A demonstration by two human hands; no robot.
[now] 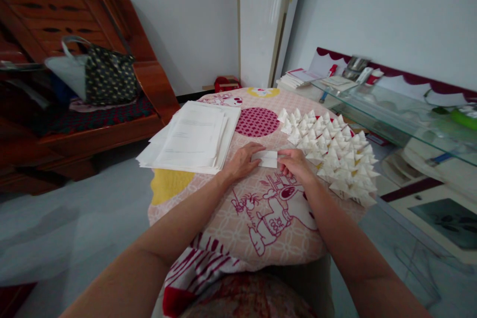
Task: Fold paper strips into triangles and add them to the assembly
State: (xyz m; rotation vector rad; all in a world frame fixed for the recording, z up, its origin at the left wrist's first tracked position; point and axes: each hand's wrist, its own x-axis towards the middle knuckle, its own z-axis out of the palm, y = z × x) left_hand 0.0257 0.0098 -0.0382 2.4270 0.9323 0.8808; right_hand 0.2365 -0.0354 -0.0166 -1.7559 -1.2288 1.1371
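A small folded piece of white paper lies between my hands on the pink patterned tablecloth. My left hand has its fingers and thumb closed on the paper's left end. At the right end, my right hand pinches the edge, its other fingers curled under. A crease line runs across the paper. To the left lies a stack of white paper sheets, some with faint print. Rows of pointed folded paper pieces stand on the right side of the table.
A glass-topped cabinet with papers and cups stands along the right wall. Behind the table is a tall white air conditioner. A wooden bench on the left carries a dark patterned bag.
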